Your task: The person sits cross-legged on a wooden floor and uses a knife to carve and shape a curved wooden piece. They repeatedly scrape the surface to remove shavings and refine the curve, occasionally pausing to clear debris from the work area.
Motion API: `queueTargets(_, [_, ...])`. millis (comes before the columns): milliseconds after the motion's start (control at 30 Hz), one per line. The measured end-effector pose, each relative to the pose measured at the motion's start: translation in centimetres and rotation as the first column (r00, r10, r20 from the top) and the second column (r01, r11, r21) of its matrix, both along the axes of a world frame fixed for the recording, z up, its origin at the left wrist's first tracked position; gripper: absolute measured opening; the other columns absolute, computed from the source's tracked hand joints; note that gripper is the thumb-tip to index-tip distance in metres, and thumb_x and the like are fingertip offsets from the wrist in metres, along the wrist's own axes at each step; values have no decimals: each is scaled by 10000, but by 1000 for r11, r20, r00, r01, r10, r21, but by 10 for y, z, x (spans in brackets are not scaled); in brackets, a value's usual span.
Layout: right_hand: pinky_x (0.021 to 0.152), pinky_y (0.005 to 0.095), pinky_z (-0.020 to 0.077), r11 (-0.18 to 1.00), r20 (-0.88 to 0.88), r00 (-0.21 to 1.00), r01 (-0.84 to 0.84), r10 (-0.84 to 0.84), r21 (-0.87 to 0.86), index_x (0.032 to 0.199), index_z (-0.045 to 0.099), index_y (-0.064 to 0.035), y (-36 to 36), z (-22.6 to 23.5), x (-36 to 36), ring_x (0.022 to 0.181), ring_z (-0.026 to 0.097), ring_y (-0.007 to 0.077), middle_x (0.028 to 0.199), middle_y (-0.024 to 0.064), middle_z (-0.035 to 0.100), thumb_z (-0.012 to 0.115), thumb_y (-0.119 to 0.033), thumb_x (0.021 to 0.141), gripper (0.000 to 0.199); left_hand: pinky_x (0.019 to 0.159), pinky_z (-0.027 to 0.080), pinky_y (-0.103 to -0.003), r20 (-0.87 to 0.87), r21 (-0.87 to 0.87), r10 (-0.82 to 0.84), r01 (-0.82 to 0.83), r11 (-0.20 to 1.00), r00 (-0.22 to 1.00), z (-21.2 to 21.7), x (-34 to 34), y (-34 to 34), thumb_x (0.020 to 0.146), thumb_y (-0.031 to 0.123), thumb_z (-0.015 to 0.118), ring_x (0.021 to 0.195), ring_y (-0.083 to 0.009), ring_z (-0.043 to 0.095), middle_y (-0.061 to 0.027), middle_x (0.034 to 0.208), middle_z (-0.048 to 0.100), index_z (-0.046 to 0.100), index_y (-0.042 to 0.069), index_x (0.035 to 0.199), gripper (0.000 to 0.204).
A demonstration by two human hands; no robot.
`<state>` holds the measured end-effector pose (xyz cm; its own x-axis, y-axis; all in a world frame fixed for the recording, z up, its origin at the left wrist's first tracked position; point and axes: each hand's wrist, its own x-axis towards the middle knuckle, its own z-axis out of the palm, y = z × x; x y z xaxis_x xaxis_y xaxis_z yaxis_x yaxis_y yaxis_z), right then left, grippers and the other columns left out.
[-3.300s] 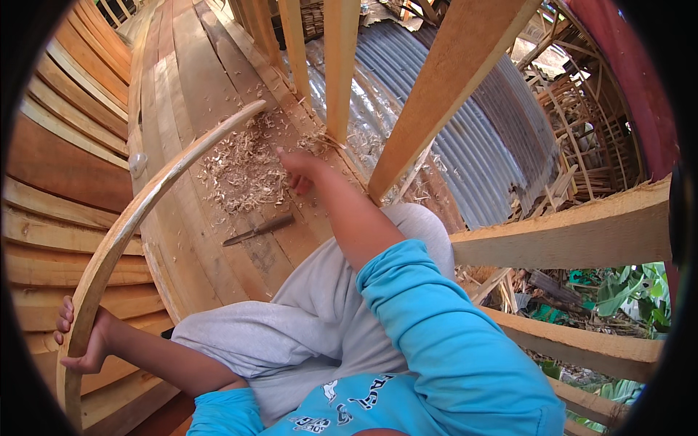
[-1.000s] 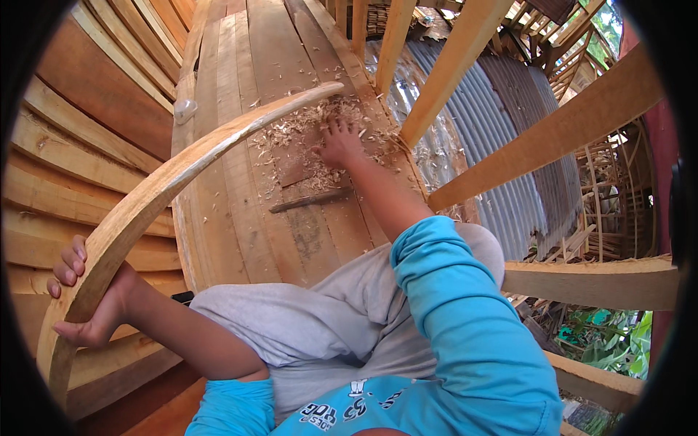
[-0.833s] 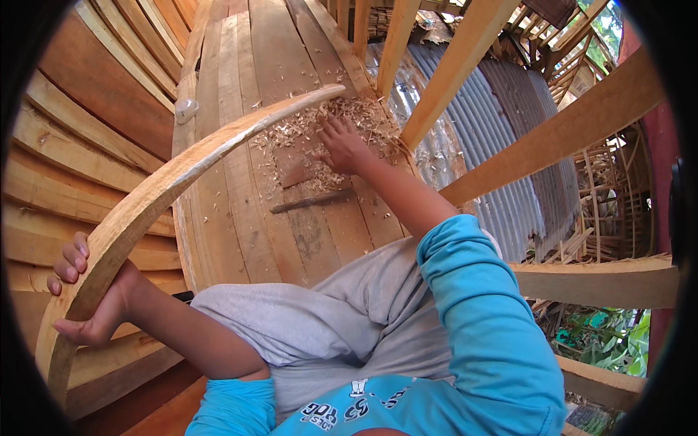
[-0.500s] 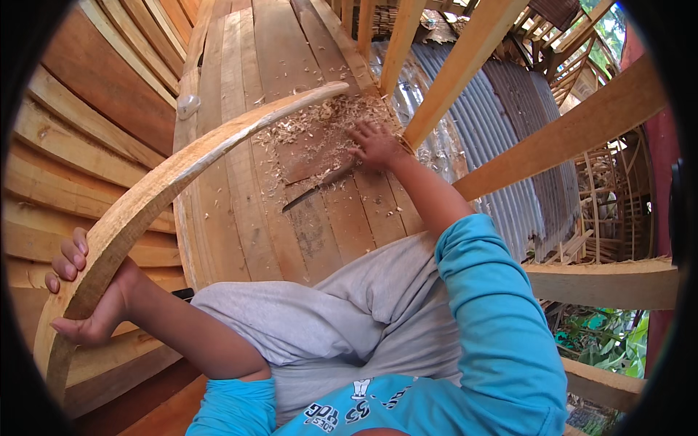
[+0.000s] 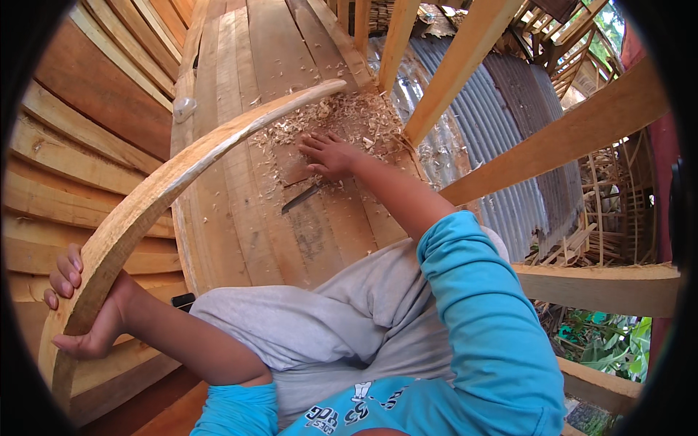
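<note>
My left hand is wrapped around the near end of a long curved wooden plank, with the thumb on one face and the fingers over its outer edge. The plank arcs away to the upper right, its far tip over a heap of wood shavings. My right hand lies palm down at the near side of the shavings, fingers spread, gripping nothing. Just below it a narrow dark blade, like a knife's, lies on the boards; its other end is hidden by the hand.
I sit with bent legs in grey trousers on a wooden plank floor. Curved stacked boards form a wall at left. Upright and slanting timbers stand at right, before corrugated metal sheets. A clear plastic object lies by the left wall.
My right hand has swept left and slightly nearer over the shavings, now covering part of the dark knife-like piece. The left hand keeps its hold on the curved plank.
</note>
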<state>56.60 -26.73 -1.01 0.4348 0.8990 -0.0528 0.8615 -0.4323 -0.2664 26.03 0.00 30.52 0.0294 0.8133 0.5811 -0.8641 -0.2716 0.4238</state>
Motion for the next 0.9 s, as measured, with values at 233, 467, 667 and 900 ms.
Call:
queueTargets(233, [1141, 483, 308, 815, 140, 807, 579, -574, 6, 1476, 394, -165, -57, 35, 32, 1411, 353, 324, 1540, 133, 368, 436, -483, 1008, 567, 670, 374, -338, -7, -31, 53, -53, 998, 999, 2, 2, -7, 671, 534, 635, 656, -180, 415, -36, 724, 420, 441, 131, 846, 480])
queueTargets(467, [901, 444, 503, 984, -164, 986, 17, 13, 179, 1170, 636, -102, -51, 54, -8, 1096, 605, 335, 1119, 114, 652, 694, -244, 885, 323, 681, 374, -347, 19, -24, -42, 43, 999, 999, -2, -6, 6, 706, 547, 598, 635, -174, 412, -35, 716, 422, 451, 137, 860, 462])
queueTargets(667, [815, 468, 511, 936, 156, 961, -262, 230, 234, 1036, 653, -83, -41, 23, -16, 921, 632, 346, 949, 118, 625, 759, -173, 775, 295, 678, 376, -346, 34, 8, -108, 108, 994, 994, -2, -1, 0, 766, 544, 549, 631, -170, 416, -27, 690, 424, 465, 154, 867, 412])
queueTargets(900, [762, 471, 507, 993, -116, 991, -61, 72, 99, 951, 587, -37, -53, 49, -39, 882, 634, 383, 909, 159, 641, 672, -51, 813, 163, 665, 386, -349, 52, 18, -138, 137, 990, 989, -4, 0, 2, 808, 536, 512, 621, -181, 447, -38, 664, 461, 475, 154, 880, 390])
